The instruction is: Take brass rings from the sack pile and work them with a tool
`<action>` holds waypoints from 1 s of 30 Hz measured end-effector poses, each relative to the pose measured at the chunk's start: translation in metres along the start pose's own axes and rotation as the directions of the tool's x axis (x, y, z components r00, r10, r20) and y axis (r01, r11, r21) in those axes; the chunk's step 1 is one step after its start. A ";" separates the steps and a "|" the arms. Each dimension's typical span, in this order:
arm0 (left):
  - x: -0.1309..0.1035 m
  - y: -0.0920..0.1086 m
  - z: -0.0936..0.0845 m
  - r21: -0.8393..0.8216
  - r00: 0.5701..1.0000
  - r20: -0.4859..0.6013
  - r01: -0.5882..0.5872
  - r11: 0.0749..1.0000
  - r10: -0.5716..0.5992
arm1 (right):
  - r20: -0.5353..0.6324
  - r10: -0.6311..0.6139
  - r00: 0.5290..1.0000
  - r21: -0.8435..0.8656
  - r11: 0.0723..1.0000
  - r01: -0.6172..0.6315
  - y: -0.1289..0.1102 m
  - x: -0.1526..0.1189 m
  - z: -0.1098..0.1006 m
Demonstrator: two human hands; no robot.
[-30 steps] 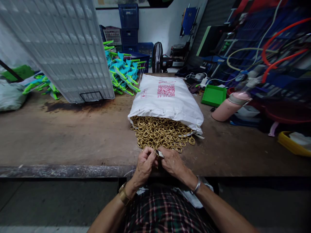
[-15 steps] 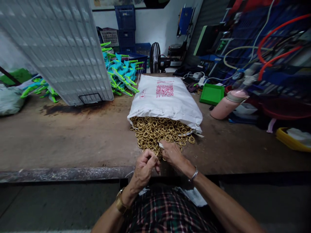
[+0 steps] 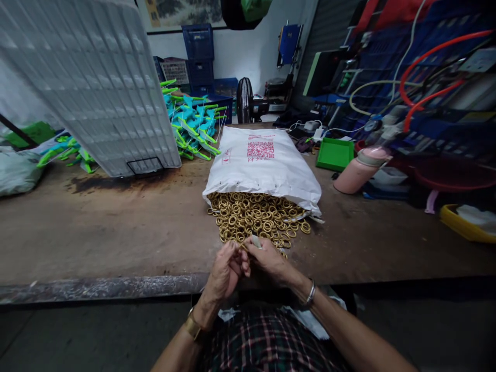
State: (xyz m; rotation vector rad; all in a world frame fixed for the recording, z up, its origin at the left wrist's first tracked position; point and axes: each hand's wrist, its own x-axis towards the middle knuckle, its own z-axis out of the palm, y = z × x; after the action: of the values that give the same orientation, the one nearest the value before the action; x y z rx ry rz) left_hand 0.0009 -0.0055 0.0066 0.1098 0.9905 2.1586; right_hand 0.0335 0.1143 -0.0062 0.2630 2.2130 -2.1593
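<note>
Brass-coloured rings (image 3: 253,219) spill in a heap from the open mouth of a white woven sack (image 3: 267,173) lying on the table. At the near edge of this heap, my left hand (image 3: 227,268) is closed in a pinch on one ring (image 3: 243,247). My right hand (image 3: 269,258) meets it from the other side, its fingers curled. A small pale flat piece (image 3: 256,241) sticks up from the right hand's grip; its kind is hard to make out. The right fingertips are close to the pinched ring, and whether they touch it is unclear.
A large ribbed translucent panel (image 3: 112,103) stands tilted at the left, with green and turquoise plastic parts (image 3: 196,121) behind it. To the right are a green tray (image 3: 335,154), a pink bottle (image 3: 360,170) and a yellow basket (image 3: 465,225). The table's front edge (image 3: 116,287) is near me.
My hands have come together, the right one moving left from the heap to the left fingertips. The left hand has turned, showing more of its palm. The view has tilted slightly up.
</note>
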 end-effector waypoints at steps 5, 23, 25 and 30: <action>-0.001 -0.005 -0.003 0.017 0.992 -0.117 0.054 0.998 -0.051 | -0.117 -0.053 0.992 -0.220 0.975 0.026 -0.001 0.001 -0.010; -0.006 -0.002 -0.005 0.076 0.982 -0.049 0.183 0.980 -0.180 | -0.098 -0.301 0.949 -0.624 0.761 0.177 -0.007 -0.009 -0.010; -0.006 -0.003 -0.006 0.095 0.985 -0.049 0.171 0.981 -0.167 | -0.114 -0.301 0.947 -0.612 0.772 0.171 -0.008 -0.009 -0.010; -0.004 -0.008 -0.008 0.403 0.993 -0.121 0.053 0.914 -0.004 | -0.103 -0.199 0.975 -0.545 0.831 0.112 -0.010 -0.007 -0.010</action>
State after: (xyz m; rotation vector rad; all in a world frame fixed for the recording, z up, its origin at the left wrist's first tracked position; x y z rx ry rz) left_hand 0.0058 -0.0103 -0.0035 0.1655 1.4924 1.9205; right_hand 0.0401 0.1233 0.0055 0.2346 2.9034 -1.5117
